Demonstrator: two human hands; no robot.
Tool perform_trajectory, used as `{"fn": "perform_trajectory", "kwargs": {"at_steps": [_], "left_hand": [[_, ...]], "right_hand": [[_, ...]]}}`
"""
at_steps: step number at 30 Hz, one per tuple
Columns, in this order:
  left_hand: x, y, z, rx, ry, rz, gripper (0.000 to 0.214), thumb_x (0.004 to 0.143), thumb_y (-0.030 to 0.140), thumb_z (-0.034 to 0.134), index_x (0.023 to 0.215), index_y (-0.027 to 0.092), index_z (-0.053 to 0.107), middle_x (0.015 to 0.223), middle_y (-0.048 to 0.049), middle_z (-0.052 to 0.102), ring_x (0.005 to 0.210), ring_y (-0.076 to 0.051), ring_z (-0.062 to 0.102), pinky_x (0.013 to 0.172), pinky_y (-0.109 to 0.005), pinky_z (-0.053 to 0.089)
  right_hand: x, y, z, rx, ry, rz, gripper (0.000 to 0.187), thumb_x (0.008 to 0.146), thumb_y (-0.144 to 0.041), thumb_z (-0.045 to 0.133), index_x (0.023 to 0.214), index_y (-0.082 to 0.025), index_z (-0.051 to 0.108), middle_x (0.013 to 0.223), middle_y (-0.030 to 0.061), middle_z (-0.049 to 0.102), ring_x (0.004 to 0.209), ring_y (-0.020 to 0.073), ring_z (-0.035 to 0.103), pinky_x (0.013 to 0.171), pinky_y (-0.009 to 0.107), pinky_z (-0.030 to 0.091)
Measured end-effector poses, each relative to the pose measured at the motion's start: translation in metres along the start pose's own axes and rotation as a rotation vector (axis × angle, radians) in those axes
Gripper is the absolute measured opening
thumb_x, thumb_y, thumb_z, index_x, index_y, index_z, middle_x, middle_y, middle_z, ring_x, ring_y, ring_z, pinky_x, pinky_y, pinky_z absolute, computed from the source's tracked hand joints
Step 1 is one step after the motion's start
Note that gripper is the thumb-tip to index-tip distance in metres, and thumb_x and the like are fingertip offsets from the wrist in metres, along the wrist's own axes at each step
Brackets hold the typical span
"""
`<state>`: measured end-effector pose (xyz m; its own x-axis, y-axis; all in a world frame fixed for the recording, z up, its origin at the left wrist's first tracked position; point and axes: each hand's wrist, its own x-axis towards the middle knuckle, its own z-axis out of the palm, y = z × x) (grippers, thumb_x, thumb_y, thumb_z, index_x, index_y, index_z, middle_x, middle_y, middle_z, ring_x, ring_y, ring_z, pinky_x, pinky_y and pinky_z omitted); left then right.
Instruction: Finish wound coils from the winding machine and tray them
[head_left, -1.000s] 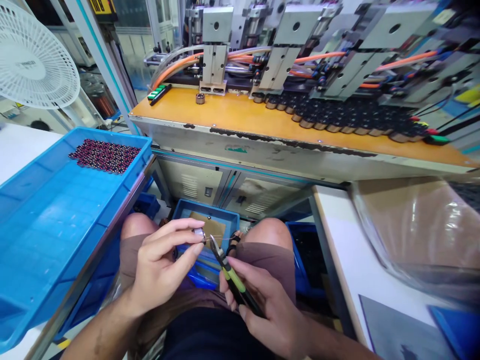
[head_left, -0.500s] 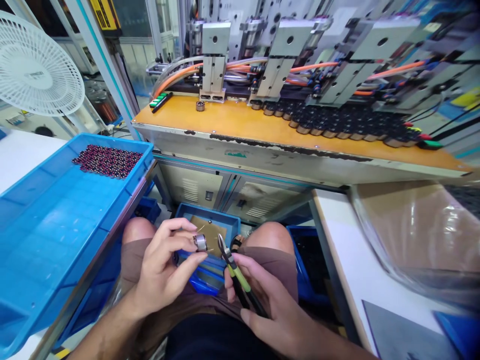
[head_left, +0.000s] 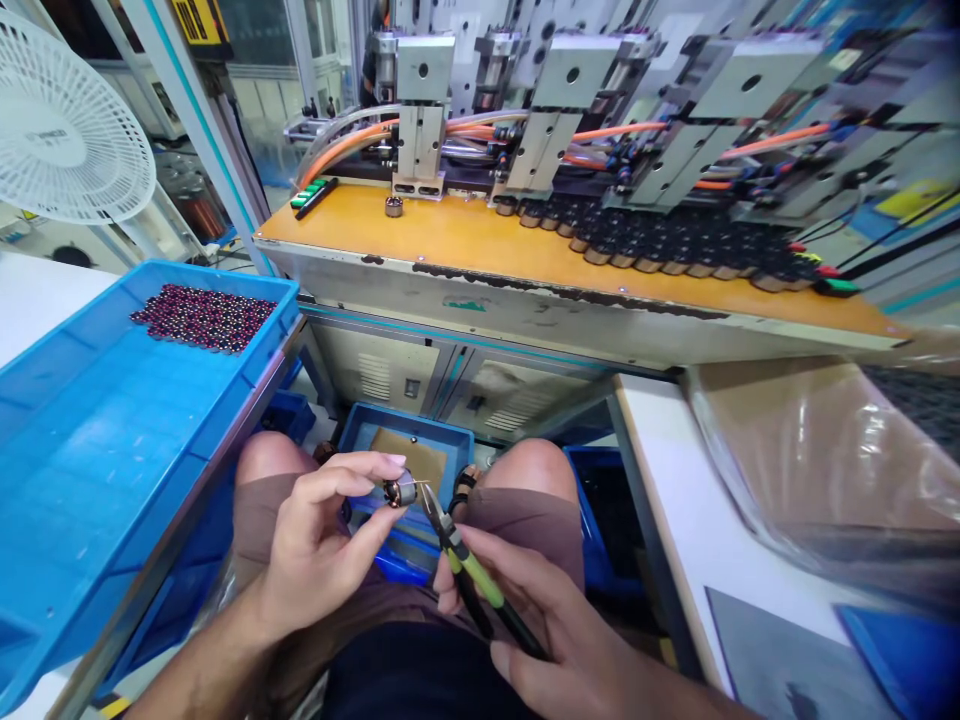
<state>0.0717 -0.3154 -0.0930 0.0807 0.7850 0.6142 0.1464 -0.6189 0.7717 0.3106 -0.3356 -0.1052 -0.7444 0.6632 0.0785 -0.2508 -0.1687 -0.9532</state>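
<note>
My left hand [head_left: 319, 545] pinches a small wound coil [head_left: 400, 491] between thumb and fingers, above my lap. My right hand [head_left: 559, 640] grips green-and-black handled cutters [head_left: 469, 575], whose jaws point up and left and reach the coil's right side, where a thin wire end sticks out. Both hands hover over a small blue bin [head_left: 367, 428] that stands between my knees.
A big blue tray [head_left: 112, 430] on my left holds a patch of several dark red coils [head_left: 204, 316] at its far end. Ahead is an orange-topped machine bench [head_left: 465, 235] with a row of dark coils [head_left: 675, 245]. A white fan [head_left: 64, 125] stands far left; plastic-wrapped material [head_left: 817, 460] lies right.
The coil has been turned in my left fingers and brought back to the cutter jaws, which were a little apart from it half a second ago. The view shifted slightly.
</note>
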Motion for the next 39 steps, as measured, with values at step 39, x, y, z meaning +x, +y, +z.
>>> {"fn": "perform_trajectory", "kwargs": {"at_steps": [39], "left_hand": [[-0.009,-0.006,-0.011,-0.293,0.169,-0.572,0.014,0.075,0.016,0.079,0.087,0.021,0.075,0.105,-0.0081,0.072,0.097,-0.019,0.071,0.08,-0.026,0.06]], "right_hand": [[0.034,-0.006,-0.018,-0.665,0.189,0.033,0.05,0.091,-0.022,0.056,0.14,-0.021,0.051,0.105,0.01,0.066,0.1,0.02,0.064,0.094,0.034,0.052]]}}
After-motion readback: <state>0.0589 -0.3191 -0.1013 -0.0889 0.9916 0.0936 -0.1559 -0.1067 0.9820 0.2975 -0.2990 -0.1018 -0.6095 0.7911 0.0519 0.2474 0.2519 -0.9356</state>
